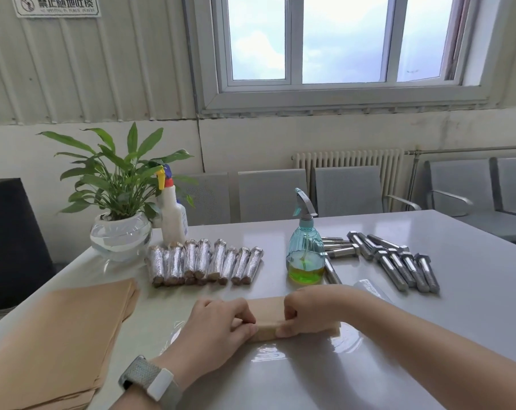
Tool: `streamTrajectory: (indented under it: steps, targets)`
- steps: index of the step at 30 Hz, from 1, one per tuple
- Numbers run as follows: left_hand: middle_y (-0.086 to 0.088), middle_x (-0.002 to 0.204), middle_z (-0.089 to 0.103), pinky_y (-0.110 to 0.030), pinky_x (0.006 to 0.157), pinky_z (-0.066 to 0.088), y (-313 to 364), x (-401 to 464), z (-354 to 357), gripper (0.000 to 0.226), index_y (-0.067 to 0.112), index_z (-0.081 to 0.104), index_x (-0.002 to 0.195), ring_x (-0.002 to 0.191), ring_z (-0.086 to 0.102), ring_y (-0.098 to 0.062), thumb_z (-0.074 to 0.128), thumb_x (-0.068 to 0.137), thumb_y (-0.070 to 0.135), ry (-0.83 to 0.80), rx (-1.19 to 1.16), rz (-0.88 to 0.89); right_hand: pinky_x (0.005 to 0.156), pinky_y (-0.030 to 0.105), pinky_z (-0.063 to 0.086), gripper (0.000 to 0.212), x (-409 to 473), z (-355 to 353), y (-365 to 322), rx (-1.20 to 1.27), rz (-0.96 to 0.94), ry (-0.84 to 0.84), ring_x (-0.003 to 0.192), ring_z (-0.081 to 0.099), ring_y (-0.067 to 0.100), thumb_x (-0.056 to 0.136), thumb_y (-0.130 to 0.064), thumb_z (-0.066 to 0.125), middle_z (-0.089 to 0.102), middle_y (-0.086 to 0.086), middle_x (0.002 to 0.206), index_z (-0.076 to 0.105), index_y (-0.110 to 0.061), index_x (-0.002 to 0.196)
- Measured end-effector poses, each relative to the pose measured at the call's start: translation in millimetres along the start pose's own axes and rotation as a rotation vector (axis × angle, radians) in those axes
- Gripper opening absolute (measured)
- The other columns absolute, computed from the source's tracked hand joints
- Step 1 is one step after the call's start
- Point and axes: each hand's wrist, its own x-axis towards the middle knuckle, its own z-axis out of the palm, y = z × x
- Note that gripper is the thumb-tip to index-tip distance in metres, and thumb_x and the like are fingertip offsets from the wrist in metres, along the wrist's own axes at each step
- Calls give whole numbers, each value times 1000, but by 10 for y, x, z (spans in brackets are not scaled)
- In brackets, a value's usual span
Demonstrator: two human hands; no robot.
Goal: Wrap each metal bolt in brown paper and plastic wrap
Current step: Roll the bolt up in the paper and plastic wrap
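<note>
Head view: both hands meet at the near middle of the tabletop. The left hand and right hand each curl their fingers around a brown paper roll lying on clear plastic wrap. Wrapped bolts sit in a row behind, bare bolts to the right, beside a teal spray bottle. Brown paper sheets lie stacked left.
</note>
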Motion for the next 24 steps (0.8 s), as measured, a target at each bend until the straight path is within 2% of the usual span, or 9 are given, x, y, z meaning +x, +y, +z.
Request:
streamTrajectory:
  steps: [4, 7, 8, 10, 12, 15, 18, 24]
  targets:
    - [24, 88, 62, -20, 92, 24, -19, 12, 3, 14, 47, 50, 76, 85, 46, 6, 58, 87, 52, -16, -18, -12, 73, 34, 39, 75, 14, -40, 8, -114, 113, -84, 88, 52, 29, 83, -79, 41, 56, 7, 98, 62, -10, 105]
    - [28, 85, 61, -20, 90, 24, -23, 28, 9, 16, 47, 49, 74, 82, 46, 9, 58, 86, 52, -25, -14, -5, 71, 34, 45, 87, 28, -158, 15, -167, 248, -181, 82, 59, 28, 72, -89, 41, 63, 7, 91, 62, -7, 94]
    - [28, 83, 60, -20, 90, 24, -26, 34, 9, 17, 48, 49, 73, 81, 45, 10, 58, 86, 53, -24, -8, -1, 67, 33, 46, 84, 57, -220, 29, -149, 249, -183, 74, 59, 25, 74, -88, 40, 63, 5, 84, 63, -9, 87]
    - [29, 81, 58, -21, 89, 24, -30, 39, 8, 18, 48, 48, 72, 80, 44, 11, 58, 86, 53, -21, -4, -2, 55, 29, 48, 70, 163, -345, 44, -17, 180, -67, 63, 58, 22, 86, -77, 38, 61, 3, 75, 62, -11, 80]
    - [28, 82, 59, -21, 90, 24, -28, 39, 9, 18, 47, 49, 71, 80, 45, 10, 59, 85, 52, -19, -7, -4, 54, 27, 47, 52, 316, -398, 21, 128, 102, 109, 63, 56, 22, 98, -56, 39, 61, 6, 80, 62, -10, 90]
    - [27, 83, 61, -21, 94, 24, -22, 37, 1, 18, 46, 50, 70, 82, 46, 12, 59, 84, 52, -12, -18, -3, 72, 31, 40, 39, 518, -298, -21, 73, 65, 210, 94, 59, 29, 102, -39, 40, 63, 15, 111, 60, -6, 110]
    - [26, 84, 63, -21, 97, 23, -29, 36, 2, 16, 46, 52, 71, 86, 48, 11, 59, 84, 53, -8, -26, -4, 79, 33, 36, 45, 632, -191, -12, 76, 69, 159, 109, 55, 32, 103, -41, 37, 60, 18, 123, 57, -3, 116]
    - [24, 81, 63, -21, 96, 22, -32, 40, 1, 17, 45, 52, 70, 85, 48, 11, 58, 83, 55, -9, -19, -8, 79, 34, 37, 70, 670, -217, 12, 43, 88, 48, 102, 55, 28, 96, -65, 31, 61, 12, 117, 62, -5, 110]
